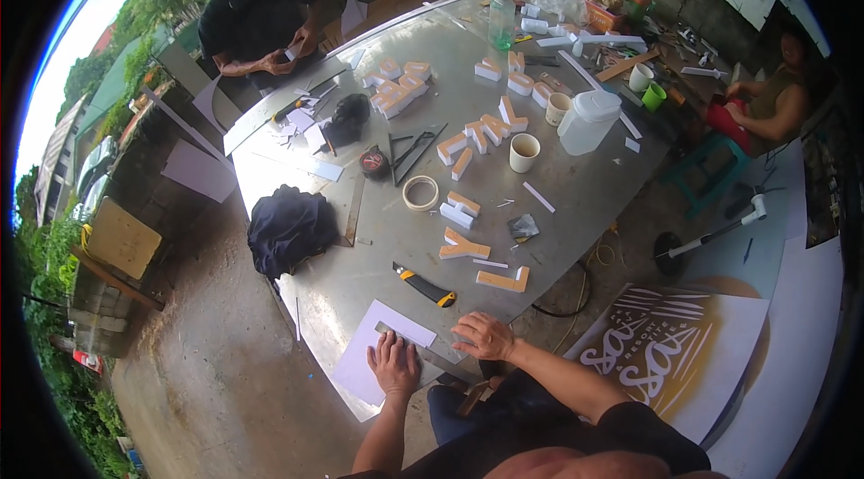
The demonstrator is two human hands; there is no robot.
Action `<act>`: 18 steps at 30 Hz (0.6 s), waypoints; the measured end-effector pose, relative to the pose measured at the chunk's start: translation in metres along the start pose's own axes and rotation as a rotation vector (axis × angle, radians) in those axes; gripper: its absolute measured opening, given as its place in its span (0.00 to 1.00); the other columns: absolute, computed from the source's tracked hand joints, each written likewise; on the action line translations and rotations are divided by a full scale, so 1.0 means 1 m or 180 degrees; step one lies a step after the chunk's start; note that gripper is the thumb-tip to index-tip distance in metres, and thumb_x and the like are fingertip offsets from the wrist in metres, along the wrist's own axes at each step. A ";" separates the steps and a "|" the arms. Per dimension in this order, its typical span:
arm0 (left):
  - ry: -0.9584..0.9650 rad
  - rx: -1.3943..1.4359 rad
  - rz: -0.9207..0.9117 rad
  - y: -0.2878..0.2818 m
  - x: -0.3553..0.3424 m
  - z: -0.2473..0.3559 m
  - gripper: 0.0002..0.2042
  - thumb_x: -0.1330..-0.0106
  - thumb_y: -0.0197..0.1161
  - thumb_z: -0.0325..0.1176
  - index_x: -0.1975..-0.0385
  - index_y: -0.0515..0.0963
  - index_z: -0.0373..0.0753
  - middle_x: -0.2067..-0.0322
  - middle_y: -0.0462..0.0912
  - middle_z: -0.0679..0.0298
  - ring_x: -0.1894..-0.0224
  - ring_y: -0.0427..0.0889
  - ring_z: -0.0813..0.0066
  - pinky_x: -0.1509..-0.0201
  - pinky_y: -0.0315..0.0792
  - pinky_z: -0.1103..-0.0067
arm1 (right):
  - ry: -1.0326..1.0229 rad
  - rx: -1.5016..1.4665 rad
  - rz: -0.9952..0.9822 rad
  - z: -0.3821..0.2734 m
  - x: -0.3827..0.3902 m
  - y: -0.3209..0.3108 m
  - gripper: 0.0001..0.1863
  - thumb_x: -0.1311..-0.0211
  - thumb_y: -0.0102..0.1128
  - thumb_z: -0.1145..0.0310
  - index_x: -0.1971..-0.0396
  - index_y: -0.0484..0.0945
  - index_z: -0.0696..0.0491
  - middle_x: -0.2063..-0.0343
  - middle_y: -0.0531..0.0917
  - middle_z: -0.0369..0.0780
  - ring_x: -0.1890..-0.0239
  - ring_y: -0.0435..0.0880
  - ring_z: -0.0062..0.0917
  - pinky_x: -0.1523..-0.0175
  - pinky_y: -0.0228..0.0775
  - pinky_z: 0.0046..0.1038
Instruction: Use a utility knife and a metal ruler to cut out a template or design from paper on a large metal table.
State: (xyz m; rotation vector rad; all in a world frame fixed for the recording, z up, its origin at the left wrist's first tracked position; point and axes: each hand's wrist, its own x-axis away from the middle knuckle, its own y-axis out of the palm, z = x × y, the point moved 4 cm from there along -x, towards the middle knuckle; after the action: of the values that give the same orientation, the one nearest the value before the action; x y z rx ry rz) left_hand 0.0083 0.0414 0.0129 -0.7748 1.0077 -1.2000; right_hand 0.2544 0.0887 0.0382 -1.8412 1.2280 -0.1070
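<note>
1. Your left hand point(393, 366) lies over a flat, white, angular sheet point(358, 377) at the near edge of a silver-grey metal table point(576, 231). The sheet's long axis runs roughly from 1 o'clock to 7 o'clock, and most of it shows on the hand's 9 o'clock side.

2. From your right hand point(484, 337) the sheet lies toward 8 to 9 o'clock, clear of the fingers; your left hand is the nearer, already touching it.

3. A yellow-and-black utility knife point(425, 284) rests on the metal beyond both hands, toward 10 o'clock from the right and 1 o'clock from the left. Its long axis runs from 10 o'clock to 4 o'clock, rounded butt toward your right fingertips, the nearer set.

4. Your left forearm rises from 6 o'clock, palm down, fingers spread and pointing to 12; a small grey patch by the fingertips is too unclear to identify.

5. Your right forearm enters from 4 o'clock, fingers loosely curled toward 9 o'clock, no object showing in them. Whether they touch the table cannot be told.

6. Your two hands are apart, neither clamped on anything visible.
</note>
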 end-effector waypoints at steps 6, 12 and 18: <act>-0.0079 -0.0008 0.0002 -0.001 0.006 -0.008 0.14 0.33 0.66 0.41 0.53 0.82 0.42 0.38 0.80 0.59 0.31 0.72 0.62 0.23 0.50 0.53 | -0.0140 -0.0009 0.0013 0.014 0.008 0.023 0.21 0.38 0.70 0.54 0.53 0.82 0.53 0.57 0.81 0.41 0.54 0.80 0.38 0.47 0.74 0.37; 0.0026 -0.0065 -0.0083 0.003 -0.005 0.002 0.14 0.32 0.66 0.42 0.52 0.82 0.43 0.38 0.80 0.61 0.30 0.72 0.62 0.23 0.50 0.54 | 0.0115 0.0520 0.0079 0.019 0.010 0.022 0.27 0.35 0.63 0.44 0.50 0.82 0.51 0.55 0.80 0.41 0.52 0.79 0.37 0.45 0.70 0.37; -0.0020 -0.0105 -0.0069 0.002 0.006 -0.010 0.13 0.32 0.64 0.42 0.54 0.81 0.42 0.39 0.80 0.57 0.30 0.71 0.57 0.24 0.49 0.51 | 0.0149 0.0763 -0.0075 0.017 0.009 0.036 0.30 0.35 0.61 0.39 0.47 0.80 0.50 0.51 0.77 0.41 0.50 0.76 0.35 0.43 0.68 0.37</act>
State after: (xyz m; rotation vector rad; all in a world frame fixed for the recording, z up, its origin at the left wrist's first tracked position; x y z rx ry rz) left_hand 0.0005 0.0361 0.0057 -0.8167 1.0185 -1.2015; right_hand 0.2425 0.0881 -0.0012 -1.6526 1.1715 -0.2991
